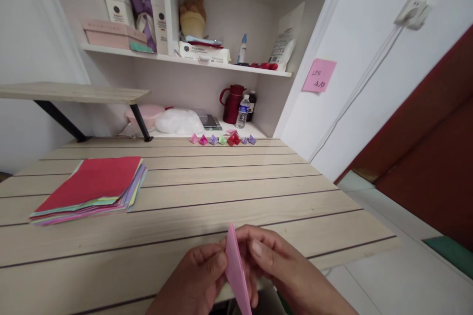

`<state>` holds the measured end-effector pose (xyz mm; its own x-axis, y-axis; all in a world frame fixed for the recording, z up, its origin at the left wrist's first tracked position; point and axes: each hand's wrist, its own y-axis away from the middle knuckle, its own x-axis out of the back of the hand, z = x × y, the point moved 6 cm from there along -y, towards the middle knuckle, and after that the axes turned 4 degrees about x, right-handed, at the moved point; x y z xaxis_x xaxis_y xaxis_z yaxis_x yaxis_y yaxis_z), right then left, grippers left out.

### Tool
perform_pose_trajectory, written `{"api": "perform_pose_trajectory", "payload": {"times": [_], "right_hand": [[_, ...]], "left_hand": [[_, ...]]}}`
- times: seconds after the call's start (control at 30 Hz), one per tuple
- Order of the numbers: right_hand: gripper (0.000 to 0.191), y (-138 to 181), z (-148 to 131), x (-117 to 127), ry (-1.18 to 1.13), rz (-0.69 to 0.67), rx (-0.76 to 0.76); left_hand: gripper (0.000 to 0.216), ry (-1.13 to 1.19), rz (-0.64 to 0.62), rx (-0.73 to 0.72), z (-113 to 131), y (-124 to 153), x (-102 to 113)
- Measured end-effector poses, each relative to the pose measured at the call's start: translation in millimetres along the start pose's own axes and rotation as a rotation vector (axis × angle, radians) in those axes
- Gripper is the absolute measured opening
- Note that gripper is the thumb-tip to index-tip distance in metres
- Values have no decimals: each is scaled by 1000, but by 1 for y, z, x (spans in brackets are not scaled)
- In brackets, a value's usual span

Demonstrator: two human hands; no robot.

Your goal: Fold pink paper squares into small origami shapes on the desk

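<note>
A folded piece of pink paper [236,270] stands on edge between my hands, close to the table's front edge. My left hand [201,273] pinches its left side, with the thumb on the near face. On the other side, my right hand [275,261] curls its fingers against the paper, and its thumb stays off the sheet. Part of the right fingers is hidden behind the paper. Further back on the table lies a stack of coloured square paper [96,182], red on top. Along the rear edge sits a row of small folded paper pieces [213,140] in several colours.
A raised wooden shelf [74,92] on black legs stands at the back left. Behind the table, a white cabinet [185,61] holds a red jug [232,103], a water bottle [243,112] and a white plastic bag [180,122]. A pink note [319,75] is on the right wall.
</note>
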<state>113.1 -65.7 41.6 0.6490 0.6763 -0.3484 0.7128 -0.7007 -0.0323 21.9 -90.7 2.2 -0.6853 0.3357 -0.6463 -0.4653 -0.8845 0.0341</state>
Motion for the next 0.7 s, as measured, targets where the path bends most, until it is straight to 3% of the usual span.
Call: {"api": "perform_pose_trajectory", "payload": {"times": [0.3,0.53,0.7], "right_hand": [[31,1,-2,0,44,-20,-32],[33,2,3,2,88,-14,-46],[29,2,0,11,220,83,-28]], "left_hand": [[39,-44,20,28,2,3,-1],[40,-71,17,18,4,3,-1],[30,38,186,-27,-4,-1,14]]}}
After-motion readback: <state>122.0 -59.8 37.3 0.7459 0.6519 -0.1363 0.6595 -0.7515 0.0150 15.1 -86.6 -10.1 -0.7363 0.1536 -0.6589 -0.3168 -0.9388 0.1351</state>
